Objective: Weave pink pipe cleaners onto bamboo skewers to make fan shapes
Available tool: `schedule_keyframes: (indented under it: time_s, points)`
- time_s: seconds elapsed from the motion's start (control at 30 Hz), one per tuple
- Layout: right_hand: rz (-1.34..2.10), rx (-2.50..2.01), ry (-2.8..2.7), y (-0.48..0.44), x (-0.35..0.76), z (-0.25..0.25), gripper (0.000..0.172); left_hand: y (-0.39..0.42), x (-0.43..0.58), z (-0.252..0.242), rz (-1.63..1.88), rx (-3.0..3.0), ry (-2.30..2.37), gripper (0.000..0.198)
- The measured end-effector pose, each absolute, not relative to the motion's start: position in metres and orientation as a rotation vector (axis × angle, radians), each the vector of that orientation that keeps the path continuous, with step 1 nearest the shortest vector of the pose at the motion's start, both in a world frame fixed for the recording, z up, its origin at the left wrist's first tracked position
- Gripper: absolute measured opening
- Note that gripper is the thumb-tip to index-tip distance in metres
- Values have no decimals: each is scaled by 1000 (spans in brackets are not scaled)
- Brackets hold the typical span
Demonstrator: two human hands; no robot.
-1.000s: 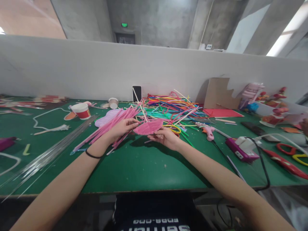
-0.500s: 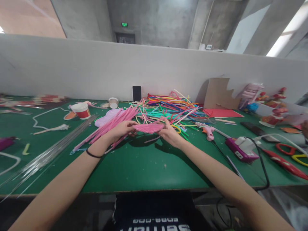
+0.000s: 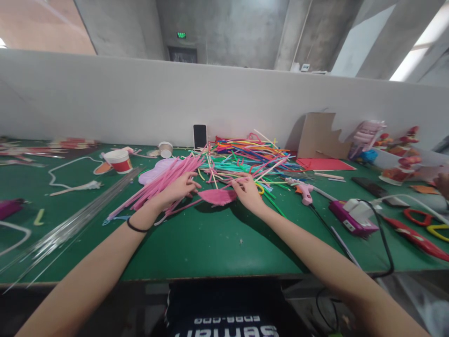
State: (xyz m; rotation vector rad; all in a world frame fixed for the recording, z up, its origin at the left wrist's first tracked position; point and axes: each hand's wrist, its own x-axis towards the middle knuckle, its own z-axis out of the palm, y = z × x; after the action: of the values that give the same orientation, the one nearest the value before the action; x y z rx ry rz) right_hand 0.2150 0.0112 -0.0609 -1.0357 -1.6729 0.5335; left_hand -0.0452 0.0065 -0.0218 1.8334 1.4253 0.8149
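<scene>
A pink fuzzy piece [image 3: 218, 196], pointed at both ends like a leaf and seemingly built from pipe cleaners, lies low over the table between my hands. My right hand [image 3: 248, 192] pinches its right end with thumb and fingers. Just off the left end is my left hand [image 3: 178, 188], its fingers loosely spread and nothing gripped in them. Under and behind that hand is a bundle of pink pipe cleaners [image 3: 164, 185]. Beyond the fuzzy piece spreads a heap of many-coloured pipe cleaners [image 3: 252, 157].
A pink glue gun [image 3: 306, 193] and a purple power strip [image 3: 352, 225] with cables are to the right, near red-handled scissors [image 3: 417, 217]. Thin metal wires [image 3: 80, 215] and a paper cup [image 3: 119, 162] occupy the left. A phone [image 3: 199, 136] leans on the partition.
The pink fuzzy piece has dropped slightly toward the table. My left hand has let go of its left end and opened; my right hand stays at the right end.
</scene>
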Motion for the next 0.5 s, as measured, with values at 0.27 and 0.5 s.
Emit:
schedule_keyframes:
  time_s: [0.27, 0.5]
  points:
    - [725, -1064, -1631, 17, 222, -57, 42, 8, -39, -19, 960, 2614, 1317, 27]
    - [790, -1055, -1446, 23, 231, -51, 45, 10, -37, -35, 615, 2700, 1203, 24]
